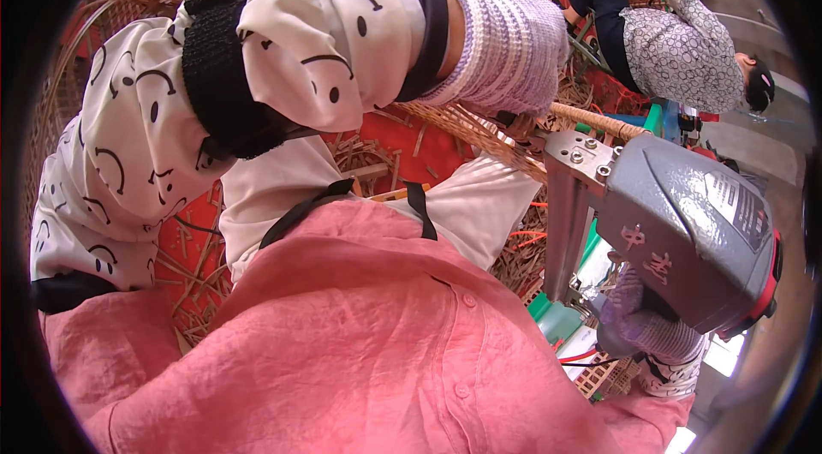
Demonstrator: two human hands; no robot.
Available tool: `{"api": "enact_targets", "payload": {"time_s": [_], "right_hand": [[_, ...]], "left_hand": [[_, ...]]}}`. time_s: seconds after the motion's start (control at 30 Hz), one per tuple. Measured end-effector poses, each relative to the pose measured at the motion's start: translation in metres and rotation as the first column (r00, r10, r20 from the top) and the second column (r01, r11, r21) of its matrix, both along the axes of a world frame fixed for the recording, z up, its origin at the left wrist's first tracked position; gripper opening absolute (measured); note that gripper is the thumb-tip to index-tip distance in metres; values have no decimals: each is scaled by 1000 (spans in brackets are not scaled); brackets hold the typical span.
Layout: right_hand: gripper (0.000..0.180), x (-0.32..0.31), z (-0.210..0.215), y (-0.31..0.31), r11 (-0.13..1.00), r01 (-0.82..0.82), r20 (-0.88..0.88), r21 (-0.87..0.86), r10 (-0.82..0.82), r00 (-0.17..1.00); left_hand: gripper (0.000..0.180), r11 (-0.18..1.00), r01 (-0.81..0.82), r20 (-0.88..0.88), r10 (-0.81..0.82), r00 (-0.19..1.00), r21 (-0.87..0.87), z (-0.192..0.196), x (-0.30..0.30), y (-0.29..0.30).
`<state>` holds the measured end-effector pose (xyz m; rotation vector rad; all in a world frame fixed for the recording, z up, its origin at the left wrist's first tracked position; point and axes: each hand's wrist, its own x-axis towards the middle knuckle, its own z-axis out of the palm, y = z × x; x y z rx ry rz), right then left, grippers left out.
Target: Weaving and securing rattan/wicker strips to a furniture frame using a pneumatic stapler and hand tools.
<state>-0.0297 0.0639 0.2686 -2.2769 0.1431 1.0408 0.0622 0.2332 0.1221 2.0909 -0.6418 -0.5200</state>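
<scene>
My left hand (pixel 507 44), in a lavender knit glove below a white sleeve cover with black smiling faces, presses down on a woven bamboo piece (pixel 467 124). My right hand (pixel 655 330), in a similar knit glove, grips the handle of a grey power stapler-like tool (pixel 685 214) at the right. The tool's metal nose (pixel 567 197) sits against the bamboo piece's wrapped rim (pixel 599 122), just right of my left hand. My pink shirt and white apron (pixel 462 206) fill the lower middle.
Bamboo strips and offcuts (pixel 193 283) litter a red floor covering (pixel 445 154). Another person (pixel 676 47) in a patterned top bends over at the upper right. A woven basket wall (pixel 60 86) curves along the left. Green and white objects (pixel 556 317) lie under the tool.
</scene>
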Motion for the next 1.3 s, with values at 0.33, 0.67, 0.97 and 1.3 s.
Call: {"api": "enact_targets", "payload": {"time_s": [0.33, 0.67, 0.97, 1.3], "right_hand": [[37, -5, 5, -11, 970, 212, 12, -122, -212, 977], [35, -12, 0, -5, 938, 315, 86, -142, -305, 948], [26, -18, -15, -31, 991, 104, 104, -84, -95, 990], [19, -64, -38, -130, 687, 503, 307, 525, -704, 641]], "left_hand": [[16, 1000, -13, 15, 12, 1000, 24, -2, 5, 4], [18, 999, -27, -3, 27, 1000, 34, 11, -5, 5], [19, 997, 14, 76, -8, 997, -82, 1, -2, 8], [19, 993, 46, -19, -49, 999, -110, 0, 4, 1]]}}
